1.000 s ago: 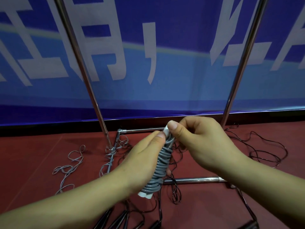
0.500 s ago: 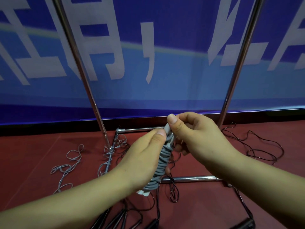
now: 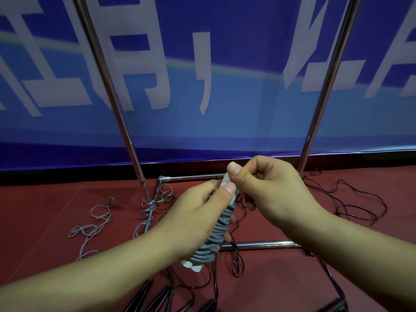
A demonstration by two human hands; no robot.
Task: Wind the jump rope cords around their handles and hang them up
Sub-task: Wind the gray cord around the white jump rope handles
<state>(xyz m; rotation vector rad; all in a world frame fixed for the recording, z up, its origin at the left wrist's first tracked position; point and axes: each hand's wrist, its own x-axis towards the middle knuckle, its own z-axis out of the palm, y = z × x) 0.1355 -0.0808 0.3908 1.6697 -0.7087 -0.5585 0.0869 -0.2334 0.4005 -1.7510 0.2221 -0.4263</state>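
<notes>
1. Between both hands, above the red floor and in front of the metal rack: white handles wrapped tight in grey cord.
2. Long axis tilted, lower end down and toward the left near the wrist, upper end up and to the right by the thumbs.
3. Gripped along its length by the left hand, fingers curled round the wound part, thumb pressed near the top.
4. Pinched at the upper white tip by the right hand, thumb on top and fingers curled behind.
5. Lying loose on the floor to the left, by the foot of the rack's left post: a grey rope, partly tangled around the rack's base.
6. Spread on the floor to the right, behind the right forearm: thin black cord in loops.
7. Directly under the bundle: the rack's low crossbar, with more black cord draped over it.
8. Near the bottom edge: several black handles.
9. Behind the rack: a blue banner with large white characters.
</notes>
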